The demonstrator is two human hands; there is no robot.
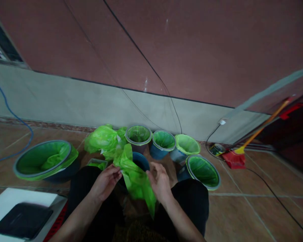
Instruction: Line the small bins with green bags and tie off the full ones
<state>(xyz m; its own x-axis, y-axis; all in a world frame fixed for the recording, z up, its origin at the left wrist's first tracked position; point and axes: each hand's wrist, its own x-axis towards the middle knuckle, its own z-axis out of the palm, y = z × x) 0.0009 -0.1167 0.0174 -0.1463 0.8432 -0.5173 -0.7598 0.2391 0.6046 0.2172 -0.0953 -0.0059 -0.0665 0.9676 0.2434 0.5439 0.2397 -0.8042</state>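
Note:
Between my knees a crumpled bright-green bin bag [136, 183] hangs in front of a small blue bin [144, 161], hiding much of it. My left hand [106, 181] pinches the bag's left edge between thumb and fingertips. At the bag's other side, my right hand [161, 179] is open, its fingers slightly curled and apart. Its thumb lies close to the bag's edge; whether they touch I cannot tell. Behind my left hand lies a loose heap of green bags [102, 137], beside a small clear box [98, 163] with green plastic inside.
Lined bins stand along the wall: a dark one [138, 143], a blue one [158, 153] and a grey one [178, 155]. Another lined bin [189, 168] tilts at right; a large one [62, 174] stands left. A red dustpan [234, 160] and black cable [267, 188] are right.

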